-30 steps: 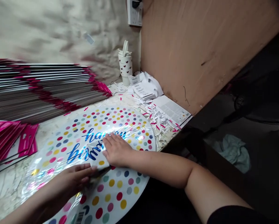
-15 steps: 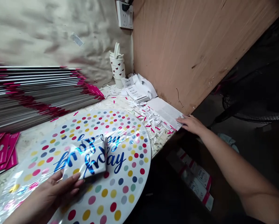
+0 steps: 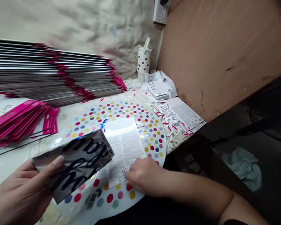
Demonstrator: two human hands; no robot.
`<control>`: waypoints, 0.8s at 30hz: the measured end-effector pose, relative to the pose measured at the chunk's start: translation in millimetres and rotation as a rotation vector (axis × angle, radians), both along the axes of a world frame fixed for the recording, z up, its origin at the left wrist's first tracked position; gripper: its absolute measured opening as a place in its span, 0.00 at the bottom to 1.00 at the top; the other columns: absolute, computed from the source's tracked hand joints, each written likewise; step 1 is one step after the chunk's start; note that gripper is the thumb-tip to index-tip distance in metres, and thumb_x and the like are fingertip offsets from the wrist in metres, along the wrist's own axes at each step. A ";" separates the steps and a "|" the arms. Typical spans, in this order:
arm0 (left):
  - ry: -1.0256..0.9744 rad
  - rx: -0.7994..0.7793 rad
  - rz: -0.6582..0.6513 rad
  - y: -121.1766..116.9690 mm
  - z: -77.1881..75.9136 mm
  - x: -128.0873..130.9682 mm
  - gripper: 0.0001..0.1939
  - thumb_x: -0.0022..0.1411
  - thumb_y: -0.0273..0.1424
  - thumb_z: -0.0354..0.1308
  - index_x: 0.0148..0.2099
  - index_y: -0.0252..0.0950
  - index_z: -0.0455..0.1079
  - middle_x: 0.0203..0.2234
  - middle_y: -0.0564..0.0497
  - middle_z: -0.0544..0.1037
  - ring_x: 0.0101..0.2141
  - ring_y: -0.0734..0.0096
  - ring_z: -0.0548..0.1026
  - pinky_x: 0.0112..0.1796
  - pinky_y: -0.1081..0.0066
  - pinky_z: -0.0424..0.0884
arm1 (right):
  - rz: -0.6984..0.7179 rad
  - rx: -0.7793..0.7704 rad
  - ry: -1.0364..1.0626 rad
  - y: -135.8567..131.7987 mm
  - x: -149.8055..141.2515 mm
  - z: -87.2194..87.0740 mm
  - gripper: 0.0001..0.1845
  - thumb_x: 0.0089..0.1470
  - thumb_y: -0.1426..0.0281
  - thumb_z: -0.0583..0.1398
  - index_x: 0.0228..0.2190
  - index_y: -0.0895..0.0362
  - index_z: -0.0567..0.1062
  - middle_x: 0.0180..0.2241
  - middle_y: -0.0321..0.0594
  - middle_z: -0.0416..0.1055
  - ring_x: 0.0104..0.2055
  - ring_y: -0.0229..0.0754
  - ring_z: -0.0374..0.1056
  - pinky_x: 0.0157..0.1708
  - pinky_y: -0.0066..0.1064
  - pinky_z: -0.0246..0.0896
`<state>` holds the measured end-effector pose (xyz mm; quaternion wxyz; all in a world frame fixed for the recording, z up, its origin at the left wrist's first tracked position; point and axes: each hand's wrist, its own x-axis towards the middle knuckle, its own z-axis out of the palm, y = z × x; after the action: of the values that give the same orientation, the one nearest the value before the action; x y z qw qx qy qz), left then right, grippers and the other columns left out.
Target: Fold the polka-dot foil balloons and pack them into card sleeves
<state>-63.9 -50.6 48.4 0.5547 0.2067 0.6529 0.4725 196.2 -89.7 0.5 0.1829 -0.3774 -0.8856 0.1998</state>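
Observation:
My left hand [image 3: 30, 187] grips a folded foil balloon [image 3: 81, 162], silvery with dark script lettering, thumb on top. At the lower right edge of a white printed leaflet [image 3: 124, 147], my right hand [image 3: 145, 176] is closed, fingers curled on the paper. The leaflet lies over a large round polka-dot piece [image 3: 154, 137] on the table. Clear film with a barcode label [image 3: 92, 200] shows below the folded foil. The lower left part of the round piece is hidden by the foil and my left hand.
Stacked pink-edged packages [image 3: 48, 75] line the back left, with more pink-headed packages [image 3: 23, 120] in front. A heart-patterned cup [image 3: 144, 62], label strips [image 3: 158, 89], paper scraps [image 3: 168, 115] and another printed leaflet [image 3: 185, 111] lie along the right. A wooden panel [image 3: 220, 50] bounds that side.
My right hand has moved from the leaflets at the table's right edge to the round piece, bringing one leaflet. The folded foil in my left hand now shows its silvery side. The view has shifted left.

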 end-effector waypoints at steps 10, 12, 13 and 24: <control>-0.112 0.205 -0.408 9.0 0.6 62.9 0.23 0.50 0.35 0.64 0.47 0.35 0.64 0.33 0.45 0.79 0.33 0.59 0.78 0.33 0.60 0.76 | 0.102 -1.219 0.983 77.4 3.1 8.9 0.36 0.33 0.51 0.67 0.43 0.58 0.73 0.42 0.46 0.73 0.43 0.48 0.69 0.44 0.40 0.63; 0.179 0.360 -0.323 10.7 -10.5 73.2 0.26 0.53 0.36 0.60 0.53 0.37 0.60 0.44 0.42 0.74 0.44 0.55 0.74 0.41 0.55 0.73 | -0.131 -1.150 0.882 84.5 3.7 -1.6 0.25 0.33 0.63 0.70 0.36 0.59 0.76 0.36 0.42 0.75 0.37 0.44 0.72 0.40 0.37 0.65; 0.391 0.481 -0.270 7.9 -18.0 78.7 0.27 0.55 0.36 0.59 0.56 0.39 0.57 0.49 0.42 0.70 0.49 0.54 0.70 0.46 0.53 0.69 | -0.273 -1.076 0.849 91.0 7.7 -8.1 0.21 0.33 0.65 0.70 0.33 0.60 0.76 0.33 0.41 0.76 0.34 0.42 0.72 0.39 0.36 0.66; 0.951 0.637 -1.663 -18.9 -37.8 43.5 0.18 0.63 0.40 0.47 0.52 0.45 0.67 0.55 0.49 0.67 0.58 0.55 0.58 0.56 0.50 0.51 | -0.637 -0.821 0.878 133.0 77.2 -13.9 0.17 0.34 0.69 0.68 0.31 0.59 0.76 0.30 0.38 0.77 0.33 0.40 0.72 0.38 0.33 0.67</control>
<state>-20.4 -69.4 10.6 0.3093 0.9019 0.2983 -0.0433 273.4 43.2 -13.4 0.4173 -0.5424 -0.4272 0.5909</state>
